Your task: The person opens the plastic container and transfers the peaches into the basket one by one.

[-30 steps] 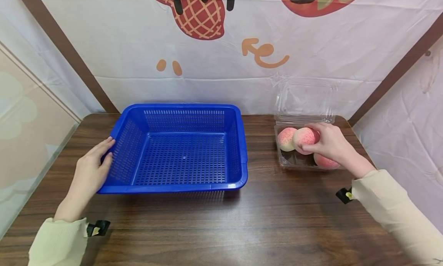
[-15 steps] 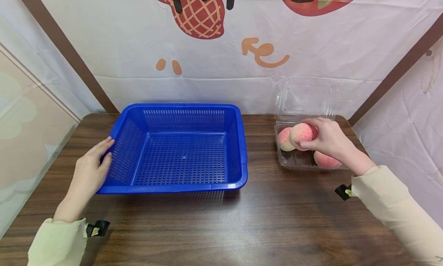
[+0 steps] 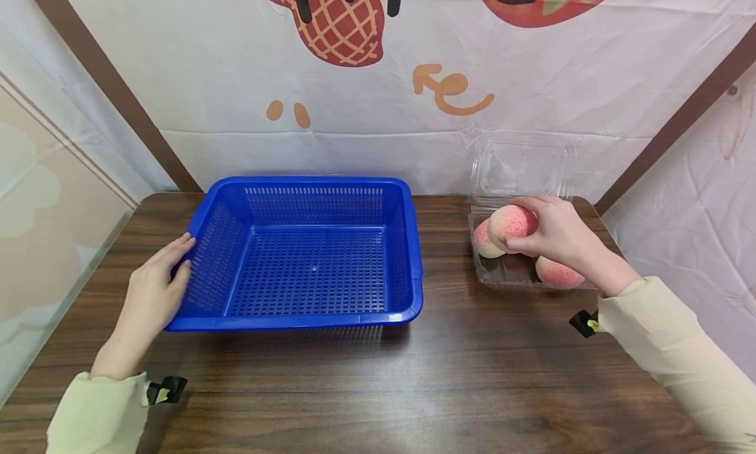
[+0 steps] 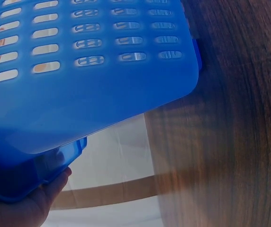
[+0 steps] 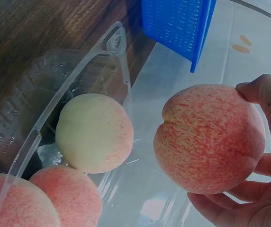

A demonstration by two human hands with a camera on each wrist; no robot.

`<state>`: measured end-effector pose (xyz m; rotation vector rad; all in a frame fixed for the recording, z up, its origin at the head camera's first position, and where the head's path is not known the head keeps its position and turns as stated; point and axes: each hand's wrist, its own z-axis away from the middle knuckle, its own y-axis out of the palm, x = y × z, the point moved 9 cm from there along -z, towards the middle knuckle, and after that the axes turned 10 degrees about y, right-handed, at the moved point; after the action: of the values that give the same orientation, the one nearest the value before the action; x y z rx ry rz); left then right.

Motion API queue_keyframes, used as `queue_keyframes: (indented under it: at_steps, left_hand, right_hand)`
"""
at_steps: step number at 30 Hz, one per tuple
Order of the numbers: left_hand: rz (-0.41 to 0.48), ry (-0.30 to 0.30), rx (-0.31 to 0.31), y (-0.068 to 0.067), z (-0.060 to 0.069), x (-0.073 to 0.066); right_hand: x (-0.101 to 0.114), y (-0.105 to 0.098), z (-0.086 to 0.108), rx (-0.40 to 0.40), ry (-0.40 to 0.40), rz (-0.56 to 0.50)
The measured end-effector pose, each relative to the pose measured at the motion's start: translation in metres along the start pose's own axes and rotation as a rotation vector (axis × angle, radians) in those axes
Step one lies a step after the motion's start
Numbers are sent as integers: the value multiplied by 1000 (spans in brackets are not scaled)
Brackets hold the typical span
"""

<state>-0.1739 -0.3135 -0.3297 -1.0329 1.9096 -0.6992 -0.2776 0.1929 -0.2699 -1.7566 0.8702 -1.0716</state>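
My right hand (image 3: 558,234) grips a pink, speckled peach (image 3: 512,223) between thumb and fingers, above a clear plastic clamshell box (image 3: 508,273). In the right wrist view the held peach (image 5: 209,139) hangs apart from the box, fingers under one side. Three more peaches lie in the box, among them a pale one (image 5: 94,133); the head view shows a left peach (image 3: 484,239) and a front peach (image 3: 560,272), and the third is hidden there. My left hand (image 3: 156,287) holds the left rim of a blue perforated plastic basket (image 3: 295,321), whose inside holds nothing.
The box's transparent lid (image 3: 522,165) stands raised against the printed cloth backdrop (image 3: 378,139). Dark wooden tabletop (image 3: 449,375) lies between basket and box and along the front. A small black device (image 3: 168,390) sits at the left cuff.
My right hand has lifted the peach slightly and shifted it to the left, so it covers more of the left peach in the box. My left hand and the basket have stayed put.
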Motion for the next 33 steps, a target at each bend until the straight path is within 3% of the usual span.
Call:
queue_keyframes:
  at_steps: [12, 33]
  left_hand:
    - [-5, 2, 0, 1, 0, 1]
    - [-4, -8, 3, 0, 0, 0]
  right_hand:
    - [11, 0, -4, 51, 42, -12]
    - [45, -1, -11, 42, -93, -52]
